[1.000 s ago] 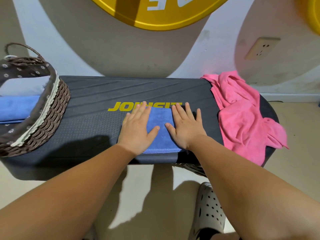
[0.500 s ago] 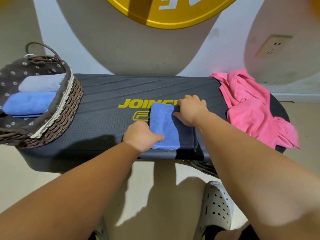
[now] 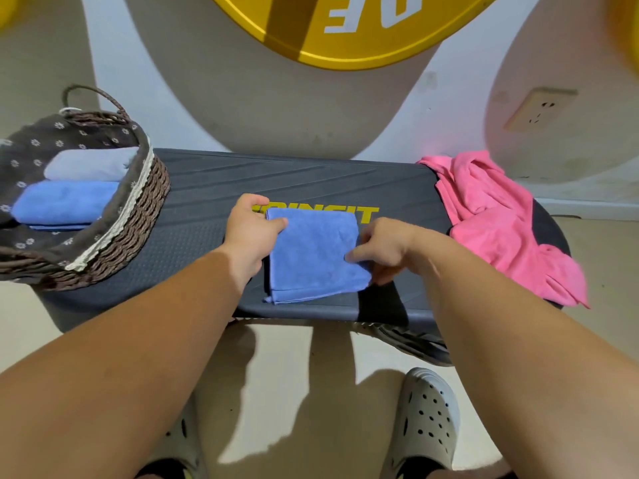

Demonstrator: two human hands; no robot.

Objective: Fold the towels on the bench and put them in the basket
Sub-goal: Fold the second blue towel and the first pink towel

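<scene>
Centrally on the table (image 3: 193, 243) lies a folded blue towel (image 3: 314, 254). Both hands pinch its edges — left hand (image 3: 250, 233) at the far left corner, right hand (image 3: 383, 250) at the right edge. Lift it level so the layers stay together. The basket (image 3: 138, 216) sits left, path clear — a pink towel (image 3: 498, 229) waits right, unfolded.

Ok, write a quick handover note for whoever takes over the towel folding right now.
Left hand: gripping the left edge of the folded blue towel mid-bench.
Right hand: pinching its right edge.
Done: a grey towel and another blue towel lie folded in the basket at the bench's left end.
Left: move the held towel into the basket, then fold and store the crumpled pink towel at the right end.
</scene>
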